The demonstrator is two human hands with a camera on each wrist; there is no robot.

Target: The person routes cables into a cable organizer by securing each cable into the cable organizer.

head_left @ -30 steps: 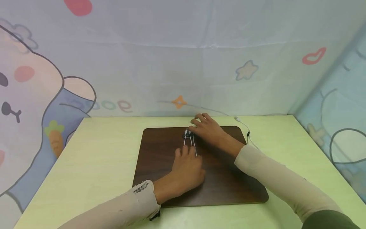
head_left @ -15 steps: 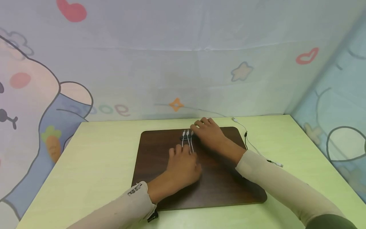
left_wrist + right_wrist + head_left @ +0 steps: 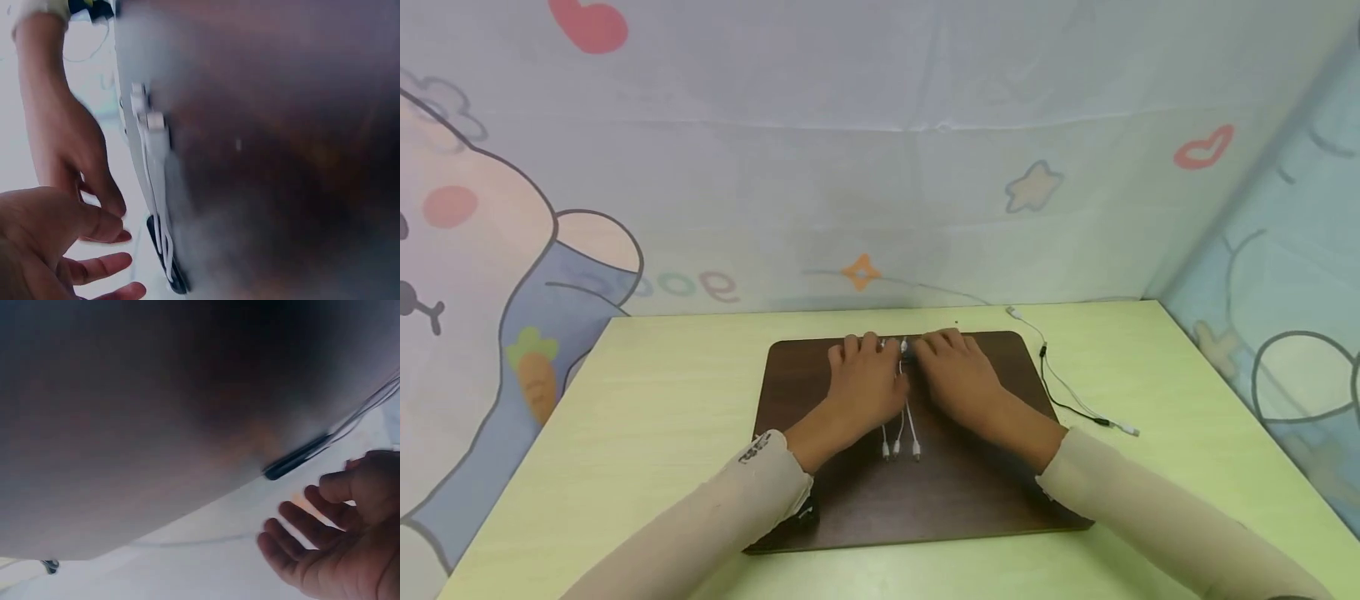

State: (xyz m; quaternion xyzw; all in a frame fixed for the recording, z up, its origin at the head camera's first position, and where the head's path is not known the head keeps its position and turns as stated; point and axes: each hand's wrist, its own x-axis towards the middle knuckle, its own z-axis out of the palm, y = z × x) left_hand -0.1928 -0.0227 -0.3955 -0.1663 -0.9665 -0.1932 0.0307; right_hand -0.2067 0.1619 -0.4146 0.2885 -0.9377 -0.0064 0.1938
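Three white USB cables (image 3: 916, 451) lie across a dark brown board, their near plugs spread toward me. At the far edge they run through a black cable holder (image 3: 297, 456), mostly hidden by my hands in the head view. My left hand (image 3: 867, 379) is over the cables, just left of the holder. Its thumb and fingers are spread apart in the left wrist view, with nothing between them. My right hand (image 3: 961, 375) is just right of the holder, fingers loosely bent and holding nothing. White plugs (image 3: 156, 122) show up close in the left wrist view.
The brown board (image 3: 940, 500) lies on a pale yellow table (image 3: 662, 400). Right of the board lie another white cable (image 3: 1062, 380) and a black cable (image 3: 1060, 402). A printed cloth backdrop (image 3: 820, 183) stands behind the table.
My left hand has moved forward from the near part of the cables to the holder, uncovering their near plugs. My right hand has shifted slightly toward me and right.
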